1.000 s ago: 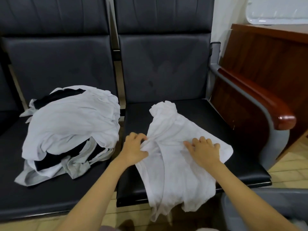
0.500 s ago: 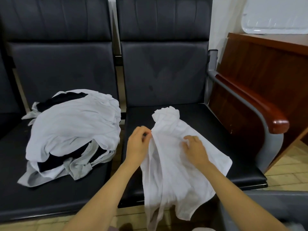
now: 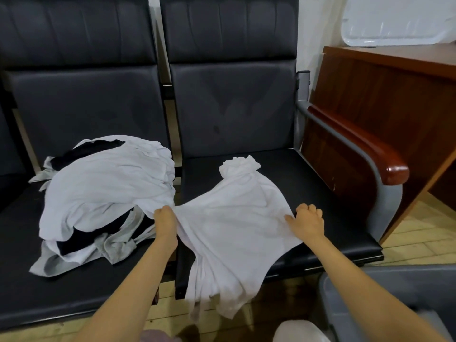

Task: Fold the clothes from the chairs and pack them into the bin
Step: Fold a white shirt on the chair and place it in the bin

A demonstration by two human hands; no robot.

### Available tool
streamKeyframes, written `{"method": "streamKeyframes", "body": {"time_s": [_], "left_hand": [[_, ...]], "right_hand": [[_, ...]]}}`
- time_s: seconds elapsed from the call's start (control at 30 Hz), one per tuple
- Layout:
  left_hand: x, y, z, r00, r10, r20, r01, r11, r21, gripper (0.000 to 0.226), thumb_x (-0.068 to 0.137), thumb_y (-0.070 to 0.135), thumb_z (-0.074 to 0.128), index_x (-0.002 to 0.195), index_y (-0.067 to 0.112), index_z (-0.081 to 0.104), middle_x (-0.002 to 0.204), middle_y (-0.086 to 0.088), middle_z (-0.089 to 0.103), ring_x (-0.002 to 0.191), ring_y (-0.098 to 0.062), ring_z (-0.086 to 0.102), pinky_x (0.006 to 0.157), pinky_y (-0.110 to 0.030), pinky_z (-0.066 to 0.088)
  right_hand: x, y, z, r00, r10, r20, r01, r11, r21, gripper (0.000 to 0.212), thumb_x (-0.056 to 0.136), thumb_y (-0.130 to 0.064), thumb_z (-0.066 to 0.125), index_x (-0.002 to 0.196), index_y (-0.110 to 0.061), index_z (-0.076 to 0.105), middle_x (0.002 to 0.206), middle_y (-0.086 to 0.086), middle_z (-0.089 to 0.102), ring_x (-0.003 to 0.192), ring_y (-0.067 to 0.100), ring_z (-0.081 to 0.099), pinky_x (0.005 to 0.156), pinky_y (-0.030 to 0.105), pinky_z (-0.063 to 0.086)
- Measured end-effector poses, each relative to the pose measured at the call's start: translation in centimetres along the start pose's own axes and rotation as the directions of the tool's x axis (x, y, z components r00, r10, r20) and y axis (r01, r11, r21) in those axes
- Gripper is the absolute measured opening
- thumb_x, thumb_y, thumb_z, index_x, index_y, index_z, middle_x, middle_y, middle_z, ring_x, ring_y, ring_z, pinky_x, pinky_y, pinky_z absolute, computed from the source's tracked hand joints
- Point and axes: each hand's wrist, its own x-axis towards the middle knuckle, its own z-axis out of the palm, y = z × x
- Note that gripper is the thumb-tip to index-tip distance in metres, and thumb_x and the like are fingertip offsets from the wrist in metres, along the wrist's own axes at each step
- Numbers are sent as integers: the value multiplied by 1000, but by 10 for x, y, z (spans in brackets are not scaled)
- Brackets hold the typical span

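Note:
A white garment (image 3: 234,225) lies spread on the right black chair seat (image 3: 328,218), its lower part hanging over the front edge and its top bunched near the seat's back. My left hand (image 3: 165,220) grips the garment's left edge, pulled out toward the gap between the seats. My right hand (image 3: 307,222) grips its right edge. On the left chair seat (image 3: 24,280) sits a heap of white, black and grey clothes (image 3: 98,193). The grey bin (image 3: 394,292) shows at the bottom right, partly behind my right forearm.
A wood-topped metal armrest (image 3: 365,154) bounds the right chair. Beyond it stands a brown wooden cabinet (image 3: 394,99) with a white tray (image 3: 394,21) on top. Pale wooden floor (image 3: 419,238) runs under the chairs. A white rounded object (image 3: 298,332) is at the bottom edge.
Both hands have moved apart, the left one leftward and the right one rightward, stretching the white garment wide across the seat. The view has shifted slightly.

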Motion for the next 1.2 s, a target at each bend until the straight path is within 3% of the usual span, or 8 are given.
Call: {"method": "streamKeyframes", "body": {"time_s": [0.1, 0.2, 0.3, 0.43, 0.63, 0.77, 1.03, 1.2], "left_hand": [[-8, -2, -2, 993, -41, 111, 8, 960, 280, 46, 89, 39, 59, 122, 7, 54, 114, -11, 60, 107, -30, 57, 97, -44, 47], [-13, -6, -3, 973, 66, 220, -181, 808, 561, 38, 89, 20, 66, 119, -1, 56, 118, -17, 60, 105, -30, 56, 88, -36, 46], [-23, 1, 2, 967, 85, 241, -171, 915, 365, 31, 95, 16, 56, 121, 1, 52, 114, -15, 60, 98, -26, 58, 81, -35, 48], [-42, 30, 12, 929, 9, 370, 30, 995, -100, 21, 97, 3, 49, 117, -1, 53, 100, -12, 63, 86, -22, 62, 70, -31, 52], [-29, 39, -16, 974, 172, 146, -183, 981, 61, 50, 83, -14, 41, 131, -3, 47, 118, -23, 55, 95, -27, 53, 79, -36, 47], [-23, 15, -22, 985, 114, 132, -162, 880, 446, 36, 90, -4, 40, 123, -1, 54, 113, -23, 59, 84, -27, 52, 69, -32, 44], [-30, 25, -23, 992, -46, 114, 4, 938, 346, 13, 86, -1, 45, 95, 1, 54, 102, -13, 51, 85, -27, 49, 77, -32, 40], [-33, 21, -33, 970, 124, 209, -214, 840, 498, 14, 82, 13, 73, 81, 9, 60, 90, -9, 60, 90, -26, 57, 81, -33, 48]], "right_hand": [[-2, 0, -2, 997, 35, 69, -29, 996, -88, 43, 93, -44, 53, 120, -9, 54, 128, 13, 47, 120, 30, 40, 97, 39, 39], [-1, -5, -6, 995, -29, 100, 2, 967, 254, 22, 97, -31, 51, 99, -9, 51, 98, 9, 54, 89, 20, 50, 75, 31, 43], [-1, -16, -20, 987, 93, 134, -162, 679, 716, 16, 95, -26, 56, 97, -11, 50, 94, 7, 53, 81, 16, 50, 71, 29, 42], [2, -19, -43, 955, 29, 294, -267, 506, 820, 19, 85, -24, 71, 88, -14, 55, 101, 13, 61, 89, 26, 59, 74, 38, 51], [-7, 1, -67, 903, 36, 427, -169, 946, 277, 22, 75, -21, 75, 77, -7, 58, 77, 8, 57, 65, 18, 50, 57, 26, 40], [-17, 0, -65, 844, -24, 536, -290, 819, 494, 18, 82, -20, 75, 91, -12, 62, 101, 3, 63, 91, 17, 59, 76, 29, 48], [-24, -30, -51, 847, -167, 504, -363, 512, 779, 49, 74, -11, 80, 116, -5, 58, 116, 10, 66, 104, 25, 65, 93, 42, 52], [-21, -38, -39, 803, -51, 593, -316, 808, 498, 104, 41, -30, 96, 129, -2, 49, 123, 15, 60, 106, 29, 61, 90, 45, 54]]}}
